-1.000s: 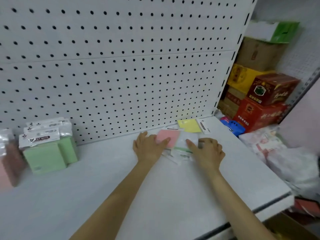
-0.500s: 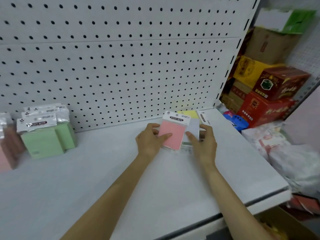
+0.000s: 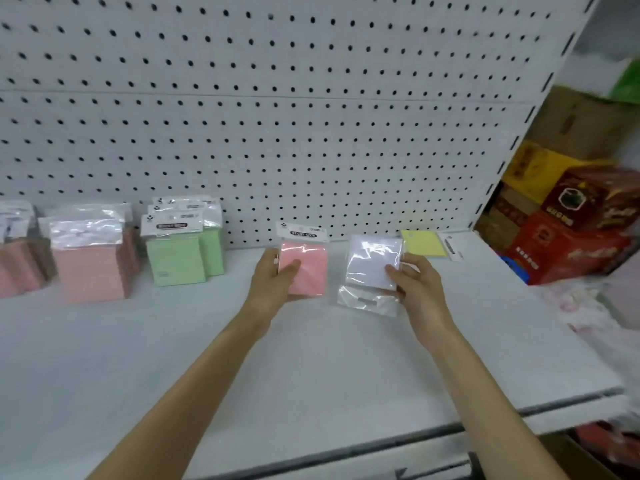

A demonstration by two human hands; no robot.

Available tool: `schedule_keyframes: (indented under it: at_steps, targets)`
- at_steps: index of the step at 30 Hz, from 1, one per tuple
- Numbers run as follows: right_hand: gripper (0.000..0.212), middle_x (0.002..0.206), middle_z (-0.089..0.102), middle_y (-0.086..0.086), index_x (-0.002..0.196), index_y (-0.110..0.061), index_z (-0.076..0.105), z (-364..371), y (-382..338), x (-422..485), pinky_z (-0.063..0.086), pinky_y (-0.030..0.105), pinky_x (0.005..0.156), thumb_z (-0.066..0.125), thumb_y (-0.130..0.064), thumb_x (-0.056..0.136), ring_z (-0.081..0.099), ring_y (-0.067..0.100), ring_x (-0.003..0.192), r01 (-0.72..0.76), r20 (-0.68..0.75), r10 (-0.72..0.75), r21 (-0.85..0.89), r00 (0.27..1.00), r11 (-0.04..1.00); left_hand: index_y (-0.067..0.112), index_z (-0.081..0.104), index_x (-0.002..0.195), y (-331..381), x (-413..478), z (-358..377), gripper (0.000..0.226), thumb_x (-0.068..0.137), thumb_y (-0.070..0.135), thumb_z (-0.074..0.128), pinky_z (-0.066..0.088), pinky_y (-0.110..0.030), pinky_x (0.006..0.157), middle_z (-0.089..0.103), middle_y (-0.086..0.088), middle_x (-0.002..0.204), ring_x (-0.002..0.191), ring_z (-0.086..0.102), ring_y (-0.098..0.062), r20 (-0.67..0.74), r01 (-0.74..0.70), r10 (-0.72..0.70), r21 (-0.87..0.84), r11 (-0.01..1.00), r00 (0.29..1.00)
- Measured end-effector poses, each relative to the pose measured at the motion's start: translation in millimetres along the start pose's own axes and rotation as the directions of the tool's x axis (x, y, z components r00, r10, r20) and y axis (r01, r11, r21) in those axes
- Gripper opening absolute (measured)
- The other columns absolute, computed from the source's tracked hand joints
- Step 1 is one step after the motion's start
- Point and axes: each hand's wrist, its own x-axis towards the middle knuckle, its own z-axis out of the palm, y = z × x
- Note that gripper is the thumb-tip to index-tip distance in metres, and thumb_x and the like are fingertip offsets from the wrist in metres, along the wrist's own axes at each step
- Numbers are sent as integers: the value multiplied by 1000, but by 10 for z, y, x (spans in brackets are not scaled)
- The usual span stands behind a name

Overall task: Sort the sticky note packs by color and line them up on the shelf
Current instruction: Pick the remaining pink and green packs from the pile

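Pink stacks [image 3: 20,268] are cut off at the shelf's [image 3: 311,368] left edge. My left hand [image 3: 272,277] grips a pink pack [image 3: 308,271], my right hand [image 3: 417,289] a white pack [image 3: 370,261].

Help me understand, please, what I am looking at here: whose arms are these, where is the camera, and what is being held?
There is no machine here: these are a person's two bare arms, and the single picture comes from a camera worn on their head, looking forward and down. The left hand holds a pink sticky note pack; the right hand holds a whitish pack. Both are over a white shelf backed by a pegboard. On the shelf stand green packs and, left of them, more pink packs; a yellow pack lies flat near the back. Cardboard boxes are stacked to the right.
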Motion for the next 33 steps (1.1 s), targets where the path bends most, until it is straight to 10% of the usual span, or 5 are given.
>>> schedule_keyframes:
  at_steps: [8,16,24,27,33]
  targets:
    - [18,79,69,-12,90,-24,64,1249,-25,-402,41,7,62,66,-7,86,61,-4,70,230,311,-160,-203,937,952,10,59,117,17,-355,-1147,22,96,11,50,60,-39,70,63,-10,103,92,62,-23,-53,103,-113,-164,981,992]
    - [16,79,70,-11,84,-29,61,1976,-56,-726,40,14,49,72,-18,82,55,10,45,414,425,-226,-424,876,806,14,58,118,-82,-606,-1991,23,97,12,49,59,-44,77,66,-14,115,99,66,-28,-60,127,-149,-276,953,987]
    - [18,93,71,-2,82,-25,64,2295,-4,-1159,54,49,84,77,-33,73,71,19,82,341,467,-147,-364,872,867,10,56,122,-153,-825,-2547,26,98,10,47,59,-43,76,67,-13,115,104,65,-33,-40,63,-82,-350,935,996]
    - [30,96,72,-7,81,-18,64,2434,119,-1373,54,41,86,68,-47,73,68,16,89,322,410,-186,-292,893,900,11,55,123,-202,-894,-2751,27,98,11,46,58,-44,79,67,-12,115,101,67,-31,-20,39,-48,-323,946,999]
    - [27,125,61,-16,92,-16,62,2607,398,-1525,54,27,76,70,6,78,69,16,95,286,340,-224,-144,914,947,12,60,115,-246,-951,-3090,22,98,13,47,58,-43,81,66,-14,114,106,63,-32,6,-16,17,-199,980,1000]
